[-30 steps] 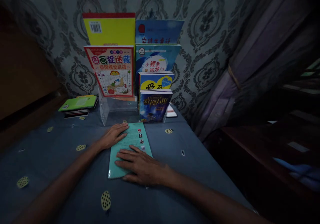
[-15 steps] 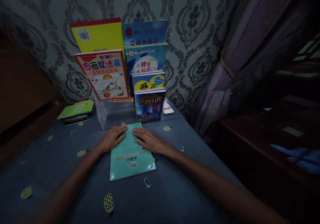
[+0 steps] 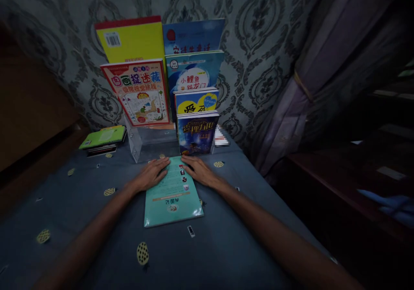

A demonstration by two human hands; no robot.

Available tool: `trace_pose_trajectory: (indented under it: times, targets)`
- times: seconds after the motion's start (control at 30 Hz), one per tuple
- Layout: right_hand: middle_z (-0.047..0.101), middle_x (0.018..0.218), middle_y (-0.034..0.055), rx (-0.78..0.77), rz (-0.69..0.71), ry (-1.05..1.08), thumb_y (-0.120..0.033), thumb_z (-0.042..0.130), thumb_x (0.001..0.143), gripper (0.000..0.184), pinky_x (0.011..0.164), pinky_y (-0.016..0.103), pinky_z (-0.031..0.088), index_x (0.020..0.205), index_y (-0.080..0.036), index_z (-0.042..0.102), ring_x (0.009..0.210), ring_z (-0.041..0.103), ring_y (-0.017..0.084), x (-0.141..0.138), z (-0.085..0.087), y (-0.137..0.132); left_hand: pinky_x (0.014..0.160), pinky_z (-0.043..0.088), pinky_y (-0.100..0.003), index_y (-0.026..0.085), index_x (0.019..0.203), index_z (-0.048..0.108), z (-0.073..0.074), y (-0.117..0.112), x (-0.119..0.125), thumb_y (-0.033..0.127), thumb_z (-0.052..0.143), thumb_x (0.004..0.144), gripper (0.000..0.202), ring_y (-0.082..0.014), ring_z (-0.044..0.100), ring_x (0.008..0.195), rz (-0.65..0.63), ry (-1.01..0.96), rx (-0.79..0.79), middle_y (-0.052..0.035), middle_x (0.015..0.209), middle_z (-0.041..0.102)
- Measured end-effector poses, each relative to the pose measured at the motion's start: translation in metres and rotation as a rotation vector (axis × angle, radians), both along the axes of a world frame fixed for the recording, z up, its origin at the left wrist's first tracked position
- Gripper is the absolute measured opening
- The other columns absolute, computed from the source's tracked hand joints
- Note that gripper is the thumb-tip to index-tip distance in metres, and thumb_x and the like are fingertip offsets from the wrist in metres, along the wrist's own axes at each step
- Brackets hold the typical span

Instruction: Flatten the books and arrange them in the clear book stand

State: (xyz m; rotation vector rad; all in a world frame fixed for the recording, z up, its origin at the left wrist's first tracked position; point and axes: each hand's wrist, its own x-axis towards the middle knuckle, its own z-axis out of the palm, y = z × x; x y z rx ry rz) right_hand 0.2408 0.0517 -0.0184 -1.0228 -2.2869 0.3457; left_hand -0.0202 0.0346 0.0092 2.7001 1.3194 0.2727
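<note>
On the dark blue cloth [image 3: 233, 242] with yellow printed spots, just in front of the clear plastic book rack [image 3: 134, 145], lies a thin glossy teal paperback [image 3: 171, 197], title upside down to the wearer, small pictures down its right side. Left hand [image 3: 153, 174] and right hand [image 3: 201, 171] lie flat, fingers extended, over its far corners, no pinch visible. Probably light, bendy, slick; best held by both long edges.

left hand [image 3: 152, 175]: bare | right hand [image 3: 201, 172]: bare | forearms [image 3: 258, 216]: bare, slender, tapering
</note>
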Motion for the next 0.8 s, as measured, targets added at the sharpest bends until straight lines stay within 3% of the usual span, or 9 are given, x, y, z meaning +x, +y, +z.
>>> trace_pose_trajectory:
  times: [0.17, 0.27, 0.6, 0.8]
  targets:
    - [0.058, 0.141, 0.0142, 0.005, 0.017, 0.008, -0.036, 0.045, 0.099, 0.044, 0.112, 0.05, 0.041, 0.136, -0.017, 0.059, 0.132, 0.054, 0.028, 0.001, -0.004, 0.003, 0.121, 0.025, -0.044, 0.016, 0.15, 0.039, 0.005, 0.001, 0.036, 0.043, 0.032, 0.103, 0.055, -0.0235, 0.033, 0.147, -0.042, 0.031, 0.011, -0.0097, 0.157, 0.037]
    - [0.058, 0.142, 0.0118, 0.006, 0.031, 0.015, -0.038, 0.044, 0.099, 0.043, 0.113, 0.051, 0.041, 0.137, -0.02, 0.058, 0.132, 0.054, 0.028, 0.002, -0.004, 0.004, 0.119, 0.027, -0.042, 0.018, 0.15, 0.038, 0.006, 0.002, 0.042, 0.044, 0.032, 0.103, 0.054, -0.023, 0.034, 0.146, -0.056, 0.018, 0.019, -0.0089, 0.157, 0.038]
    - [0.057, 0.142, 0.012, 0.014, 0.016, -0.024, -0.038, 0.046, 0.1, 0.043, 0.111, 0.051, 0.041, 0.136, -0.02, 0.058, 0.132, 0.053, 0.028, 0.002, -0.005, 0.006, 0.118, 0.033, -0.041, 0.015, 0.145, 0.046, -0.004, -0.008, -0.03, 0.049, 0.027, 0.102, 0.058, -0.022, 0.04, 0.143, 0.065, -0.057, 0.023, -0.0098, 0.153, 0.043]
    - [0.056, 0.143, 0.0129, 0.011, -0.013, -0.06, -0.033, 0.046, 0.099, 0.041, 0.112, 0.05, 0.041, 0.136, -0.019, 0.059, 0.133, 0.053, 0.028, -0.002, -0.003, 0.001, 0.119, 0.03, -0.044, 0.012, 0.143, 0.047, -0.007, -0.009, -0.032, 0.046, 0.026, 0.101, 0.058, -0.0224, 0.039, 0.143, 0.111, -0.016, 0.018, -0.0118, 0.153, 0.044]
